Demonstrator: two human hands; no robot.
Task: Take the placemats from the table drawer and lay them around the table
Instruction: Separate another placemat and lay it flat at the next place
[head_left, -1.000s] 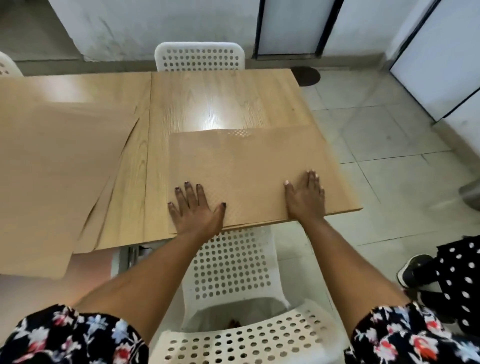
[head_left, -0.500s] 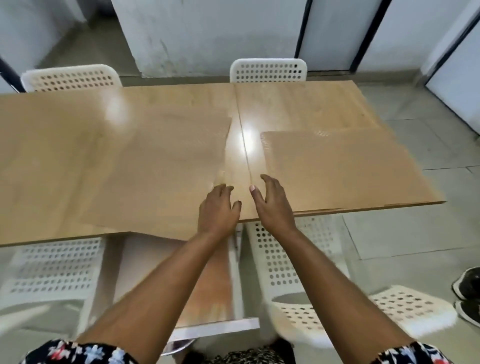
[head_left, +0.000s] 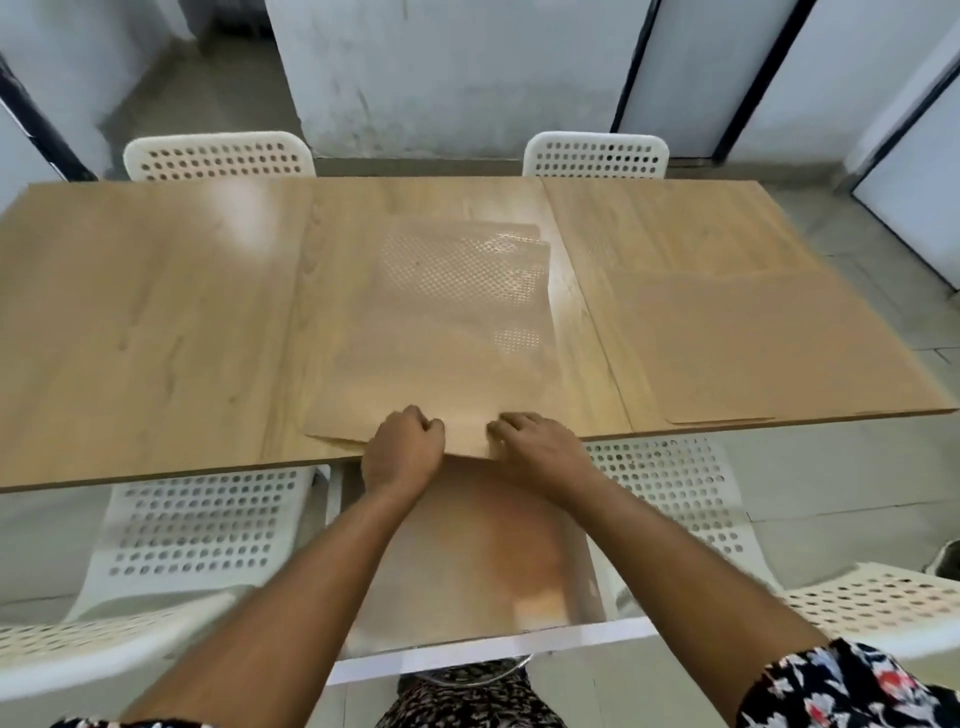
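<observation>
A stack of tan placemats (head_left: 436, 332) lies on the middle of the wooden table (head_left: 156, 322), its near edge at the table's front edge. My left hand (head_left: 402, 452) and my right hand (head_left: 535, 447) both curl their fingers onto that near edge, side by side. One single placemat (head_left: 769, 353) lies flat at the table's right end. Below the table's front edge the open drawer (head_left: 467, 639) sticks out toward me, with a tan surface inside it, blurred.
Two white perforated chairs (head_left: 218, 156) stand at the far side, the second chair (head_left: 595, 156) to the right. Near-side white chairs (head_left: 197, 530) flank the drawer, left and right (head_left: 675, 499). Grey tiled floor (head_left: 857, 493) lies to the right.
The view swung left from the table's right end to its middle. My hands left the right placemat, came together and now curl on the near edge of the middle stack.
</observation>
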